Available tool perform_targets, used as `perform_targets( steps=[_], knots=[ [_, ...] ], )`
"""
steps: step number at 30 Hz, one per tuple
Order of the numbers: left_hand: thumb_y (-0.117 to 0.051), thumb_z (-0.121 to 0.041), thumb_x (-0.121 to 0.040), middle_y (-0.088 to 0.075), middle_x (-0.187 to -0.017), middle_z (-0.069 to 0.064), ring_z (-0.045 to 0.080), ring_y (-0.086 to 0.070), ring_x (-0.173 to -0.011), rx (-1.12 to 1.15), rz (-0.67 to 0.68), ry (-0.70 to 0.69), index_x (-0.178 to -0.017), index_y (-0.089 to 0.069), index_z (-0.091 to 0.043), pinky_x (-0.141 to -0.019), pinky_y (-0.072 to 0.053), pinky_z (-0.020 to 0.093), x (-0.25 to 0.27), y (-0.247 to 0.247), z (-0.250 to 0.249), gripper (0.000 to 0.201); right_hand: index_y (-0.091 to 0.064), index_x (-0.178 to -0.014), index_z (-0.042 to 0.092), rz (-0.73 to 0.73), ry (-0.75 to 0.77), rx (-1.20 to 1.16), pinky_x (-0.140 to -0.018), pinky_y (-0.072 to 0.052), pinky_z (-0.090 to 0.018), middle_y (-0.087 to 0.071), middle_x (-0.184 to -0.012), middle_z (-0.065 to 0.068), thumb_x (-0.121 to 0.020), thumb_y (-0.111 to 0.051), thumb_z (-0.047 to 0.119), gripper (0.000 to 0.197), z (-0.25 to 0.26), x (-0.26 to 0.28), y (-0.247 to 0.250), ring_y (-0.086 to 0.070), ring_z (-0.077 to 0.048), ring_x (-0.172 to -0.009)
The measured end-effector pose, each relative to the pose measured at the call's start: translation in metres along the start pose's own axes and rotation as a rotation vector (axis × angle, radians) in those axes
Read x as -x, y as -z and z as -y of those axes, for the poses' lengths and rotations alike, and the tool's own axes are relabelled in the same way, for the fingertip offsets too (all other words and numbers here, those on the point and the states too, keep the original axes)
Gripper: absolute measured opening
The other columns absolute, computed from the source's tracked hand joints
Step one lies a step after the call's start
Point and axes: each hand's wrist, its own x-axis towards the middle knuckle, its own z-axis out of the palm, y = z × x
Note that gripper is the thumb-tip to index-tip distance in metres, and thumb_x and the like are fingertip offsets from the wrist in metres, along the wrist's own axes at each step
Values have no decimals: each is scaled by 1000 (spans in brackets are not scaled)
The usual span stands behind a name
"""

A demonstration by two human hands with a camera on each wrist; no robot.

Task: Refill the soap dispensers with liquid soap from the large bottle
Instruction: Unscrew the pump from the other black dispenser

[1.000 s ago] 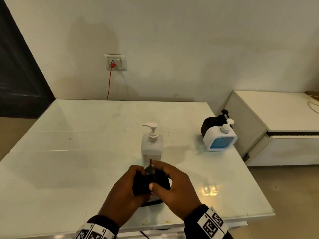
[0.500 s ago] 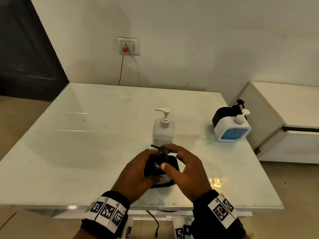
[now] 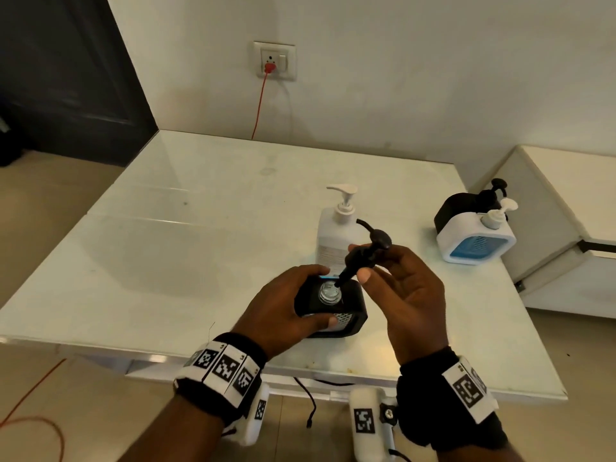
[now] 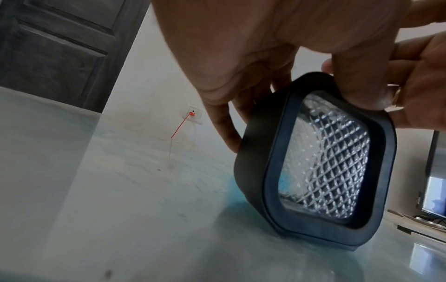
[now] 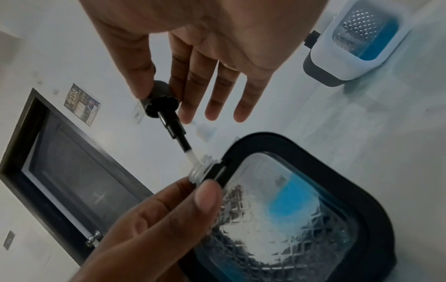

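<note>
A black square soap dispenser with a clear patterned window stands near the table's front edge, a little blue liquid inside it. My left hand grips its body from the left. My right hand pinches the black pump head between thumb and forefinger, lifted and tilted, its tube tip still in the open clear neck. In the right wrist view the pump hangs above the neck. The large white pump bottle stands just behind.
At the table's right edge stand a white dispenser with blue liquid and a black one behind it. A low white cabinet is to the right. A red cable runs from the wall socket. A dark door is left.
The pump head has come off the black dispenser: my right hand lifted it up and tilted it, baring the clear neck. My left hand keeps its grip. The head camera moved closer.
</note>
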Motion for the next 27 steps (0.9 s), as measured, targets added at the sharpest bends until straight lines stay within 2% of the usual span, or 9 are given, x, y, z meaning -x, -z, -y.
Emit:
perform_targets(
  steps=[3, 7, 11, 13, 16, 19, 21, 24, 27],
  knots=[
    [-89, -32, -80, -61, -128, -14, 6, -59, -119, -3, -5, -12, -133, -53, -38, -104, -53, 31, 0, 2, 1, 65, -67, -113, 16, -14, 17, -9, -97, -52, -51, -73, -111, -5, -82, -72, 21, 32, 2, 0, 0, -68, -27, -108],
    [-88, -32, -81, -59, -124, -18, 5, -59, -117, -11, -9, -18, -128, -50, -42, -103, -52, 29, 0, 2, 1, 62, -68, -113, 19, -21, 27, -11, -95, -53, -50, -74, -108, -4, -81, -73, 18, 33, 5, 1, -1, -69, -26, -106],
    [-88, -33, -81, -59, -124, -19, 6, -59, -118, -17, -4, -14, -127, -49, -43, -103, -52, 27, 0, 1, 2, 62, -71, -113, 25, -17, 30, 17, -96, -53, -49, -74, -109, 3, -80, -74, 30, 33, 8, 1, -2, -68, -23, -108],
    [-88, -33, -81, -60, -125, -17, 6, -59, -118, -16, -5, -10, -129, -51, -41, -103, -52, 27, 0, 1, 2, 62, -71, -113, 24, -12, 35, 0, -96, -52, -51, -74, -110, 1, -79, -73, 32, 35, 9, 1, -2, -67, -25, -109],
    [-88, -32, -81, -61, -127, -15, 6, -59, -118, -14, -5, -9, -131, -53, -39, -103, -52, 27, 0, 1, 2, 62, -72, -111, 19, -8, 37, -40, -96, -52, -53, -74, -108, -3, -79, -74, 26, 32, 11, 1, -3, -67, -28, -108],
    [-88, -33, -81, -61, -127, -15, 6, -59, -118, -14, -2, -7, -134, -55, -35, -103, -52, 28, 0, 2, 3, 62, -71, -110, 23, -33, 45, -33, -96, -52, -49, -75, -107, -1, -79, -74, 26, 31, 13, 1, -4, -69, -25, -107],
    [-88, -33, -80, -62, -127, -15, 5, -59, -118, -14, -3, -3, -135, -56, -33, -103, -52, 27, 0, 2, 4, 63, -70, -111, 25, -34, 47, -23, -95, -54, -46, -75, -108, 1, -81, -73, 21, 30, 13, 0, -5, -69, -23, -107],
    [-88, -34, -81, -61, -127, -17, 5, -58, -119, -9, 1, 5, -134, -54, -36, -103, -51, 27, 0, 2, 3, 63, -71, -110, 25, -39, 52, -27, -92, -55, -44, -75, -106, 2, -82, -72, 16, 29, 14, 1, -5, -69, -23, -106],
    [-87, -34, -81, -59, -127, -17, 6, -58, -120, -12, 7, 5, -133, -52, -39, -104, -51, 28, 0, 2, 4, 63, -71, -113, 21, -51, 45, 1, -93, -55, -47, -74, -109, 1, -81, -74, 21, 32, 11, 0, -5, -69, -23, -107]
  ],
)
